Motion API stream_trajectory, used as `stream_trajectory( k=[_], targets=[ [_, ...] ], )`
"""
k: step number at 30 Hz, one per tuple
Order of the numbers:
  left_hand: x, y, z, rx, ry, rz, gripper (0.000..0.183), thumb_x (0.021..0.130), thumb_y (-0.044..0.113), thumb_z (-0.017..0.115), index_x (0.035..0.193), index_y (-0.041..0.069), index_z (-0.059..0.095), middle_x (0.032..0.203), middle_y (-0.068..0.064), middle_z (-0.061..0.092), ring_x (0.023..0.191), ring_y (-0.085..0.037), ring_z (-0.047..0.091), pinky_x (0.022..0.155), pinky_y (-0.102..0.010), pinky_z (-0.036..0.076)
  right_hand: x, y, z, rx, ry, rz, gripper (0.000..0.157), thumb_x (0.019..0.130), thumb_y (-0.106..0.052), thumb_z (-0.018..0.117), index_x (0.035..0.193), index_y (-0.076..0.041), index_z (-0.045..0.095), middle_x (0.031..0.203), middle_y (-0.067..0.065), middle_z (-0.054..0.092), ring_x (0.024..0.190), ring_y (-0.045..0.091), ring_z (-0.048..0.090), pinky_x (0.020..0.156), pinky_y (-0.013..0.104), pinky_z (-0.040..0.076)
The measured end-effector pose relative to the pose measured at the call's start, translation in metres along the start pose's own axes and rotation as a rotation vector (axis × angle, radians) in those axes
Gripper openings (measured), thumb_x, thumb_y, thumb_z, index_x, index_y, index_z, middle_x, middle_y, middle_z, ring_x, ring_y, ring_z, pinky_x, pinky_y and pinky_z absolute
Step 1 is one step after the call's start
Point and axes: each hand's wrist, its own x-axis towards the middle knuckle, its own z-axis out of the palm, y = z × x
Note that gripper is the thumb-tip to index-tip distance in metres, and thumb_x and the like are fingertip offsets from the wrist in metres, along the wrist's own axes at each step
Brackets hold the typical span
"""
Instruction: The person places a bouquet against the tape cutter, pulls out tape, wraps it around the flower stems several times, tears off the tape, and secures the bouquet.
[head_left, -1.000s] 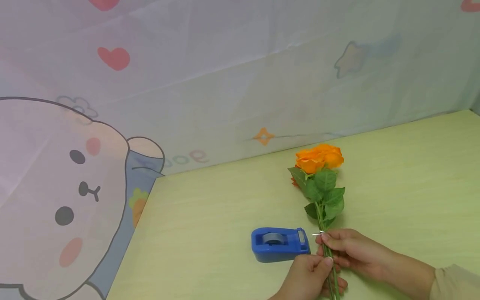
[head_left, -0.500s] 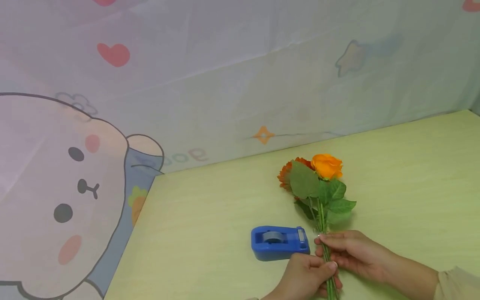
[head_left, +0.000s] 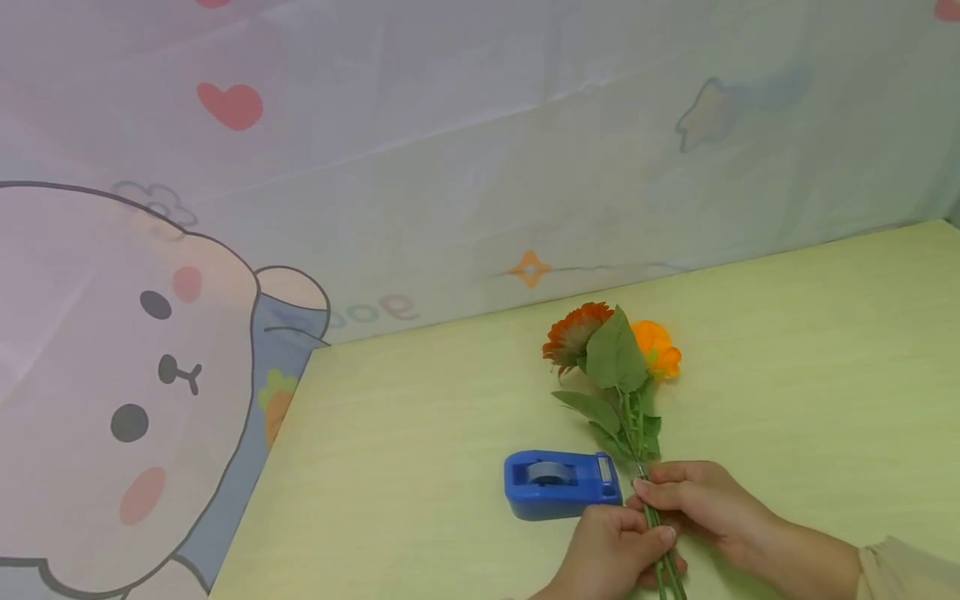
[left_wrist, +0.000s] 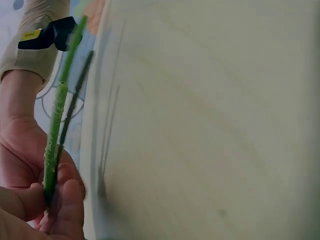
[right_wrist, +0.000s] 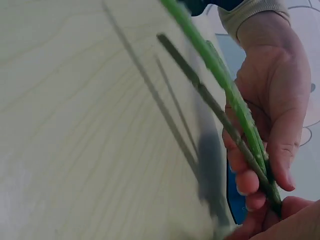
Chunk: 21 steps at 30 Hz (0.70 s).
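Observation:
In the head view both hands hold a small bunch of flowers by its green stems. An orange rose is at the right of the bunch, partly behind a large leaf. A red-orange, many-petalled flower is at the left. My right hand pinches the stems below the leaves, beside a small shiny band round them. Lower down, my left hand grips the stems between thumb and fingers. Cut stem ends stick out past the hands in the left wrist view. The right wrist view also shows stems.
A blue tape dispenser with a roll of tape stands on the pale yellow table, just left of the hands. Behind the table hangs a printed cloth with hearts and a cartoon animal.
The bunch has turned about its stems: the red-orange flower came into view on the left, and the orange rose moved lower and behind the leaf. The shiny strip's loose end no longer shows.

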Motion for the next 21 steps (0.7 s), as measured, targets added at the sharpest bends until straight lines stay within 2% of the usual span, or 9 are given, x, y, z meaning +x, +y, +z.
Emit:
stream_trajectory(
  k=[2,4,5,7,10,15,17,21],
  targets=[
    [-0.0007,-0.0021,-0.0019,-0.077,-0.067,0.012,0.021,0.092,0.009,0.057,0.087,-0.007,0.069,0.08,-0.016,0.07,0.072,-0.019,0.068,0.065,-0.028,0.054,0.0014,0.0012,0.0004,0.02,0.003,0.004,0.029,0.093,-0.013,0.057,0.107,0.012,0.059,0.085,0.0,0.07,0.08,0.01,0.061,0.073,0.023,0.048],
    [-0.001,-0.0039,-0.0045,-0.159,-0.129,0.016,0.023,0.095,0.007,0.051,0.098,-0.009,0.067,0.089,-0.021,0.068,0.084,-0.027,0.067,0.072,-0.034,0.054,0.0019,0.0026,0.0001,0.042,-0.009,-0.005,0.028,0.094,-0.013,0.056,0.11,0.011,0.058,0.088,-0.001,0.069,0.084,0.009,0.059,0.074,0.022,0.046],
    [-0.0011,-0.0044,-0.0059,-0.192,-0.153,0.016,0.024,0.096,0.007,0.049,0.101,-0.01,0.065,0.091,-0.023,0.068,0.088,-0.029,0.066,0.074,-0.036,0.053,0.0023,0.0029,0.0001,0.057,-0.022,-0.006,0.026,0.094,-0.013,0.055,0.109,0.007,0.06,0.088,-0.002,0.069,0.084,0.01,0.059,0.075,0.023,0.046],
    [-0.0012,-0.0053,-0.0073,-0.214,-0.161,0.009,0.024,0.096,0.008,0.05,0.101,-0.009,0.066,0.091,-0.022,0.068,0.087,-0.029,0.067,0.074,-0.036,0.053,0.0026,0.0041,-0.0002,0.101,-0.054,-0.01,0.02,0.095,-0.012,0.053,0.106,0.002,0.063,0.089,-0.003,0.069,0.083,0.01,0.06,0.073,0.023,0.047],
    [-0.0018,-0.005,-0.0086,-0.191,-0.128,0.008,0.021,0.093,0.009,0.055,0.098,-0.007,0.068,0.086,-0.021,0.069,0.082,-0.027,0.067,0.07,-0.034,0.054,0.0031,0.0058,-0.0013,0.151,-0.102,-0.011,0.02,0.096,-0.011,0.051,0.108,0.0,0.063,0.09,-0.003,0.07,0.083,0.01,0.062,0.072,0.023,0.047],
    [-0.0021,-0.0021,-0.0092,-0.091,-0.043,0.035,0.018,0.089,0.01,0.062,0.089,-0.006,0.071,0.077,-0.019,0.069,0.068,-0.018,0.068,0.059,-0.027,0.054,0.0044,0.0066,-0.0038,0.177,-0.164,-0.018,0.034,0.099,-0.011,0.046,0.123,0.014,0.05,0.096,-0.001,0.069,0.089,0.009,0.062,0.075,0.024,0.048],
    [-0.0019,-0.0013,-0.0086,-0.044,-0.012,0.061,0.017,0.087,0.01,0.065,0.085,-0.005,0.072,0.072,-0.017,0.069,0.058,-0.011,0.064,0.053,-0.022,0.051,0.0045,0.0064,-0.0039,0.184,-0.175,-0.018,0.034,0.099,-0.011,0.045,0.122,0.014,0.05,0.097,0.0,0.069,0.089,0.009,0.063,0.075,0.025,0.049],
    [-0.0027,0.0001,-0.0075,0.07,0.038,0.126,0.018,0.084,0.012,0.069,0.075,-0.004,0.072,0.062,-0.009,0.067,0.048,-0.001,0.053,0.047,-0.016,0.043,0.0034,0.0031,-0.001,0.175,-0.13,0.021,0.025,0.098,-0.015,0.048,0.108,0.004,0.062,0.092,0.001,0.07,0.084,0.011,0.064,0.072,0.026,0.05]
  ],
)
